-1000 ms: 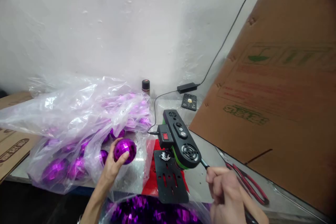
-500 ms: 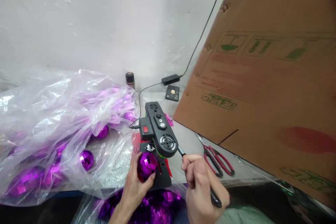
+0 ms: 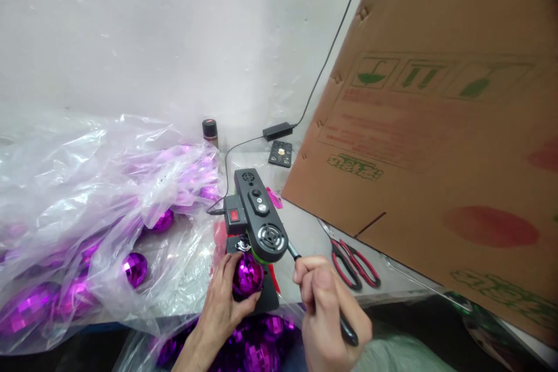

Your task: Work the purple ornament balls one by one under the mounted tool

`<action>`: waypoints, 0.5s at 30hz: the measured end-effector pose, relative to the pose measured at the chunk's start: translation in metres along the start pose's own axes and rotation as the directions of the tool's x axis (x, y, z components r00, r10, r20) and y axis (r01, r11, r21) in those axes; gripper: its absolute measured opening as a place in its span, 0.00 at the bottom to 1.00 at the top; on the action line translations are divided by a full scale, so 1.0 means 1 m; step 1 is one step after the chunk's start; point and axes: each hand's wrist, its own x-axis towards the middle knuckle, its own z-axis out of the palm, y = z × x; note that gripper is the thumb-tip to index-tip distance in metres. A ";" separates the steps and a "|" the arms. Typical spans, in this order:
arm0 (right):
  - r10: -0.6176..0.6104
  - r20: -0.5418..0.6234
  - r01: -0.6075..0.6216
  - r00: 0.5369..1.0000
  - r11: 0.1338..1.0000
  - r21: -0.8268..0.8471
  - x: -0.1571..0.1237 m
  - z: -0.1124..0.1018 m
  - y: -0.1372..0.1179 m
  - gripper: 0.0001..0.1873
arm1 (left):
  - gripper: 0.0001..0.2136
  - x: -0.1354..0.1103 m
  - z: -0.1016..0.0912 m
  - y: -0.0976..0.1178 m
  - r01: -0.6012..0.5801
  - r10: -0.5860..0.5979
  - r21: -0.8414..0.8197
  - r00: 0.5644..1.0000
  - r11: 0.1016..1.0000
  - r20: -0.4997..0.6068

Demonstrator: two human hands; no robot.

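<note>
A shiny purple mirror ball [image 3: 249, 275] sits in the fingers of my left hand [image 3: 224, 299], its top against the metal fitting at the front of a small black machine [image 3: 258, 218]. The machine has a red switch, round vents and a black base plate [image 3: 267, 301] on the table. My right hand [image 3: 333, 308] is wrapped round the black handle of a lever [image 3: 349, 328], whose metal rod runs up to the machine's right side. Part of the ball is hidden by my fingers and the machine head.
Clear plastic bags [image 3: 100, 197] with purple balls cover the left side. Red-handled scissors [image 3: 355, 263] lie right, beside a large cardboard box [image 3: 418, 145]. Behind stand a dark-capped bottle [image 3: 210, 129], a power adapter [image 3: 279, 130] and a black card-like item [image 3: 280, 153]. More balls [image 3: 261, 354] lie below the table edge.
My left hand has brought the purple ball slightly further under the machine head, up to the fitting. My right hand keeps its grip on the lever. The whole view has shifted a little.
</note>
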 end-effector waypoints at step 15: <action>0.061 -0.059 -0.062 0.996 0.998 -0.006 0.006 0.007 -0.006 0.26 | 0.35 0.008 -0.008 -0.006 0.275 -0.259 -0.302 0.961 0.913 0.093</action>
